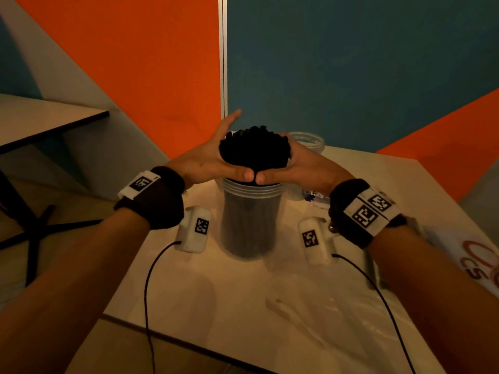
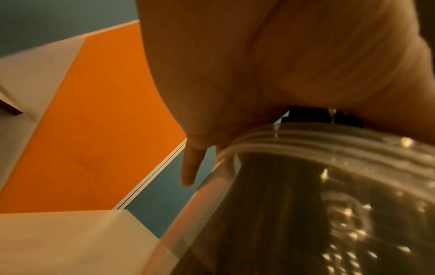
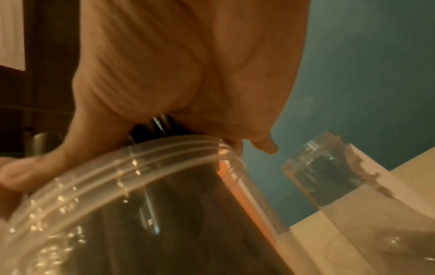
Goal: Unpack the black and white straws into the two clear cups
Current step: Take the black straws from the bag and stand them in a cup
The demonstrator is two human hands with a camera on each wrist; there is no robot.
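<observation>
A thick bundle of black straws [image 1: 253, 149] stands in a tall clear cup [image 1: 249, 220] at the middle of the white table [image 1: 243, 306]. My left hand [image 1: 213, 160] cups the bundle's left side just above the rim, and my right hand [image 1: 305, 166] wraps its right side. The two thumbs meet at the front. The wrist views show the cup [image 2: 306, 195] [image 3: 164, 204] dark with straws [image 2: 303, 116] [image 3: 160, 124] under each palm. A second clear cup [image 1: 307, 141] [image 3: 322, 173] stands behind to the right. No white straws are visible.
Crumpled clear wrapping [image 1: 310, 319] lies on the near part of the table. A printed package [image 1: 478, 263] sits at the right edge. Orange and teal partition walls close off the back. Another table [image 1: 48, 117] and a chair base [image 1: 35, 230] are at left.
</observation>
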